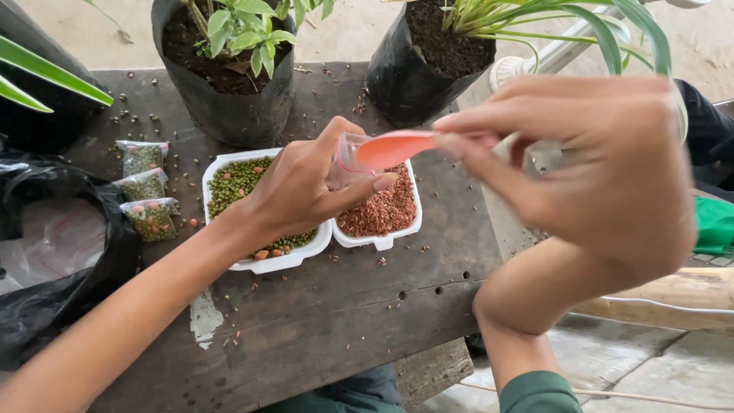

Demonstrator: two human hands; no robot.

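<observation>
There is only one view, from a camera worn on the person's head. It looks steeply down and forward over the dark, weathered wooden desk (321,321), close enough that the right hand (604,176) looms large and the two black plastic plant bags at the far edge are cropped.

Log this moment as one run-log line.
left hand: holds small clear bag | right hand: pink spoon at bag mouth | below: white trays, green and reddish seeds
</observation>
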